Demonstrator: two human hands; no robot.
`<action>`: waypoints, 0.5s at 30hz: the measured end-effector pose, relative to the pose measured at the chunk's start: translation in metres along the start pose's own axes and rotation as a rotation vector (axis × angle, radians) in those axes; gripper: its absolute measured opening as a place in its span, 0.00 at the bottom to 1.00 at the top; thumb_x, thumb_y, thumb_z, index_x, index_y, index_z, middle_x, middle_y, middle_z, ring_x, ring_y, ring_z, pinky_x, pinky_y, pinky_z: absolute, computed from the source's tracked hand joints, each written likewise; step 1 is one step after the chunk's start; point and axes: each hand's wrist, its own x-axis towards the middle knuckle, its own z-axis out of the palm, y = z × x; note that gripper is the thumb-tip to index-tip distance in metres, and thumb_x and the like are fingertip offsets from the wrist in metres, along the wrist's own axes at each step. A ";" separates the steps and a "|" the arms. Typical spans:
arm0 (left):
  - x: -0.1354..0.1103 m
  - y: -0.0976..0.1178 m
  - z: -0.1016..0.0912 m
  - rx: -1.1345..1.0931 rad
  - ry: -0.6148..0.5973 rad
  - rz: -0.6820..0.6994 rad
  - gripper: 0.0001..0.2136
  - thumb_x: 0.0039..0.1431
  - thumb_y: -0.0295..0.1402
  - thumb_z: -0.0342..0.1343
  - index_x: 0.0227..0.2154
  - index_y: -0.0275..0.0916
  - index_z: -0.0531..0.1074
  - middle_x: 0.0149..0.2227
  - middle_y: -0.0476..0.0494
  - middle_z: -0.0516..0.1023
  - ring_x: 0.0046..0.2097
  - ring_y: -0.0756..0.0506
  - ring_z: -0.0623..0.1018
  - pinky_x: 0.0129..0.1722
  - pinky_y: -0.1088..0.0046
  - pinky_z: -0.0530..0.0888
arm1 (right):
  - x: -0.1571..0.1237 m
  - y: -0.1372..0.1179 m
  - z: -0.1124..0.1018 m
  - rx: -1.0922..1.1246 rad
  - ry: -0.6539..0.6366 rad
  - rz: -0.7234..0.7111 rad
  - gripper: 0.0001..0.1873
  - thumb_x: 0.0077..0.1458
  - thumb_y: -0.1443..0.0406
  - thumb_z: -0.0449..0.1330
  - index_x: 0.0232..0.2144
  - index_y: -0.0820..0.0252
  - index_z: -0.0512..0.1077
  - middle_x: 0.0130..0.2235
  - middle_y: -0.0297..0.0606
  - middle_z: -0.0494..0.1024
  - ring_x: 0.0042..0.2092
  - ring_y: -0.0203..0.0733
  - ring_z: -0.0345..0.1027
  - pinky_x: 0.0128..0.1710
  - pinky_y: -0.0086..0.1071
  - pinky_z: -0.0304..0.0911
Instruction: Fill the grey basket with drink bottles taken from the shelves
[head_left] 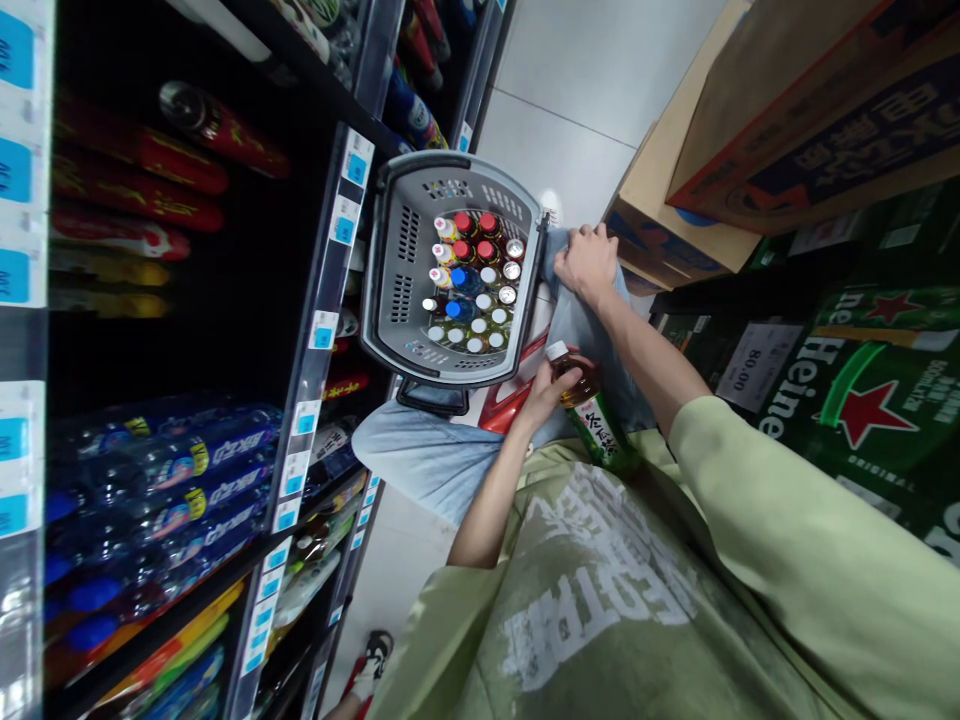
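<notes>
One amber tea bottle [589, 415] — white-capped, green-labelled

The basket [390, 260] is packed with upright bottles [474, 280], so little room is left between their caps. Open floor [570, 110] is seen beyond it. Passage is narrowed by the shelving [330, 300] on one side and by stacked cartons [787, 120] on the other.

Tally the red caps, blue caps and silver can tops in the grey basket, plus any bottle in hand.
red caps: 4
blue caps: 2
silver can tops: 3
tea bottle in the left hand: 1
Total: 10
</notes>
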 end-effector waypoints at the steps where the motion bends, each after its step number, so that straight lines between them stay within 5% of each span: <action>1: -0.001 0.002 0.000 -0.035 -0.029 -0.003 0.32 0.54 0.49 0.73 0.57 0.40 0.70 0.49 0.37 0.85 0.53 0.36 0.83 0.58 0.55 0.76 | 0.000 0.000 0.000 -0.004 -0.002 0.001 0.31 0.75 0.53 0.44 0.61 0.71 0.72 0.60 0.66 0.73 0.67 0.75 0.57 0.62 0.70 0.58; 9: -0.006 0.016 -0.005 -0.230 -0.167 -0.086 0.48 0.46 0.40 0.70 0.72 0.41 0.63 0.61 0.34 0.81 0.61 0.30 0.80 0.62 0.49 0.74 | 0.001 -0.002 -0.001 0.013 0.014 0.022 0.31 0.75 0.53 0.43 0.59 0.70 0.74 0.59 0.66 0.75 0.67 0.75 0.59 0.61 0.70 0.59; 15: 0.000 0.014 0.000 -0.162 -0.118 -0.099 0.49 0.50 0.45 0.76 0.74 0.47 0.61 0.62 0.35 0.80 0.64 0.33 0.79 0.66 0.51 0.72 | 0.000 -0.001 0.000 -0.002 0.034 0.005 0.32 0.76 0.52 0.42 0.58 0.71 0.74 0.58 0.66 0.75 0.67 0.74 0.59 0.61 0.69 0.60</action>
